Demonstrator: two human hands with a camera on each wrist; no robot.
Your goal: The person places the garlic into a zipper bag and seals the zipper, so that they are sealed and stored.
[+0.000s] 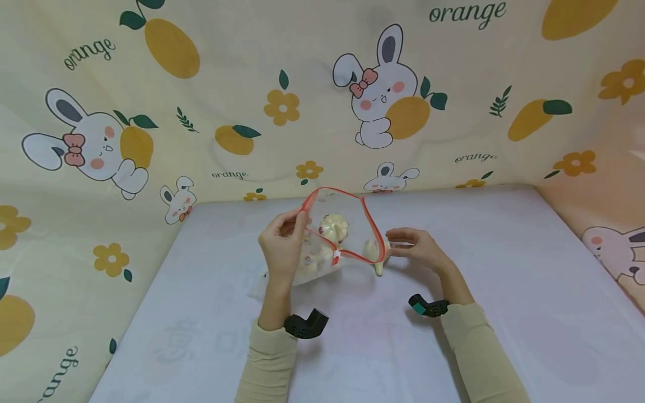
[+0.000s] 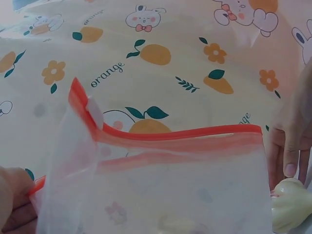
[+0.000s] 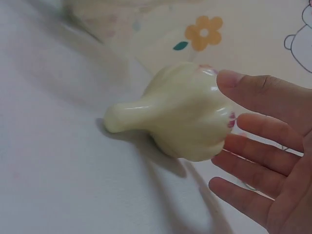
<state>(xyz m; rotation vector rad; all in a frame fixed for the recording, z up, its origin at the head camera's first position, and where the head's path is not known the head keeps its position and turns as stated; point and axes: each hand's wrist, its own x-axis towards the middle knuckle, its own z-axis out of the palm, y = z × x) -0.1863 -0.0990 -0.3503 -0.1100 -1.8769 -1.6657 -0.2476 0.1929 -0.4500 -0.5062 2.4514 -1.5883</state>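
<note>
A clear zip bag [image 1: 322, 273] with a red seal stands with its mouth wide apart in the middle of the table. My left hand [image 1: 283, 243] pinches the bag's left rim between thumb and fingers. Several pale, bulb-shaped pieces lie inside, among them a round one [image 1: 334, 228] seen through the plastic. Just right of the bag, a cream garlic bulb [image 3: 183, 112] lies on the table, its stem toward me. My right hand [image 1: 420, 250] is at the bulb's far side, fingers spread and fairly straight, fingertips right at its base.
The white tabletop [image 1: 211, 336] reaches back to a curtain [image 1: 322, 112] printed with rabbits and oranges. Black wrist cameras [image 1: 306, 324] sit on both forearms. A white slider [image 1: 336, 254] sits on the bag's red seal.
</note>
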